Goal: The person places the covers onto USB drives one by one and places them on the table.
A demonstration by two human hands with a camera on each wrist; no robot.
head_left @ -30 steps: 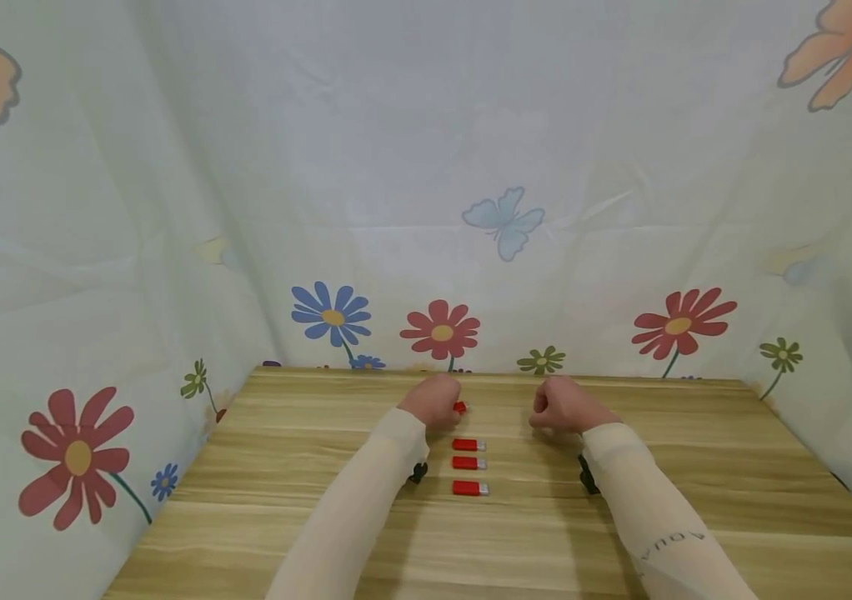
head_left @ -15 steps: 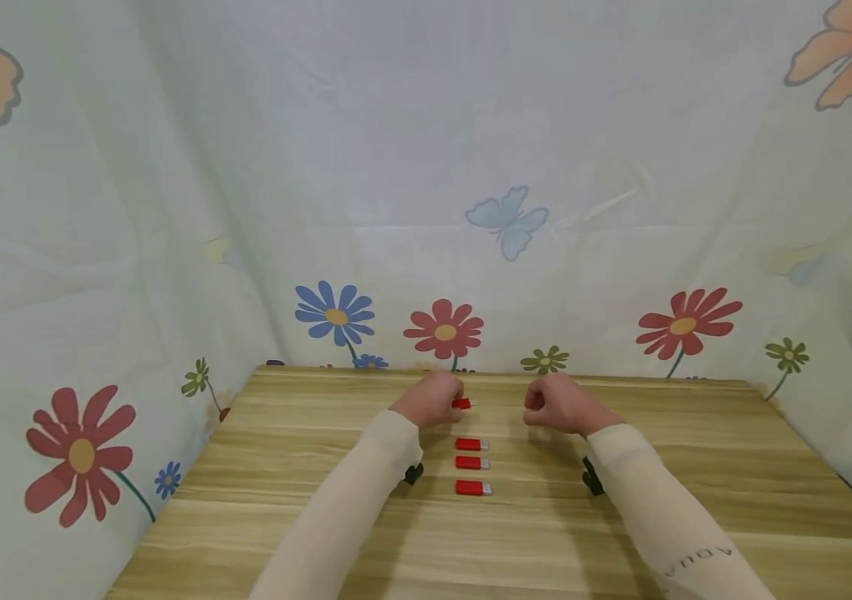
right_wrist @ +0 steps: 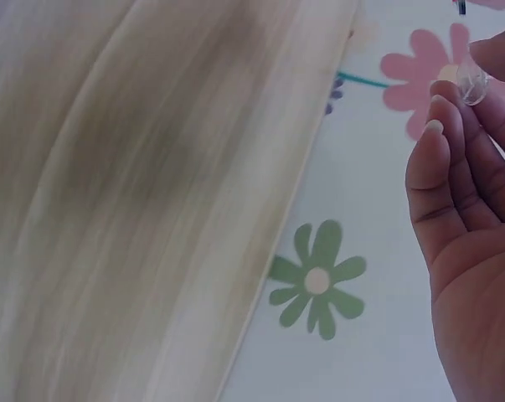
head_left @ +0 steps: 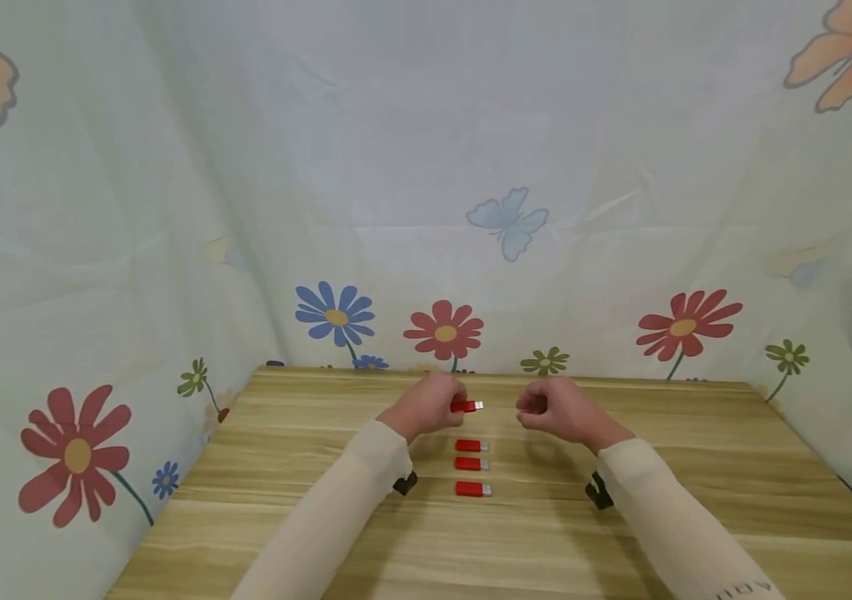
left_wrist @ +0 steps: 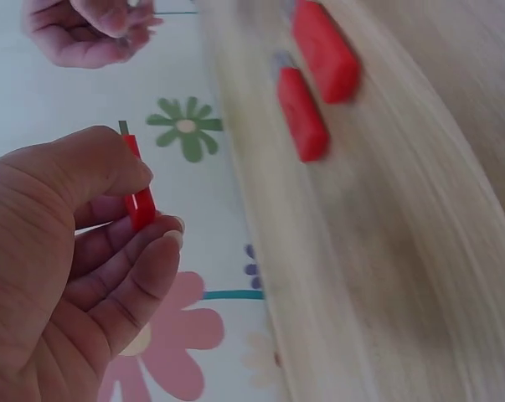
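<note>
My left hand [head_left: 426,406] pinches a red USB flash drive [left_wrist: 140,206] between thumb and fingers, above the far part of the table. The drive's bare metal plug [head_left: 478,405] points right, toward my right hand [head_left: 559,408]. Between the right thumb and fingertips is a small clear plastic cap [right_wrist: 473,86]. A gap separates the two hands. Nearer to me, three more red USB flash drives lie in a column: a far one [head_left: 468,446], a middle one [head_left: 468,463] and a near one [head_left: 468,489], plug ends to the right.
The wood-grain table [head_left: 306,483] ends at the back against a white curtain [head_left: 396,167] printed with flowers and butterflies. More curtain hangs on both sides. A dark wrist device [head_left: 599,492] sits under the right sleeve, and another [head_left: 405,483] under the left.
The drive in my left hand has come further into sight, its plug now showing past the fingers. My right hand has shifted slightly left, closer to it. The three lying drives stay put.
</note>
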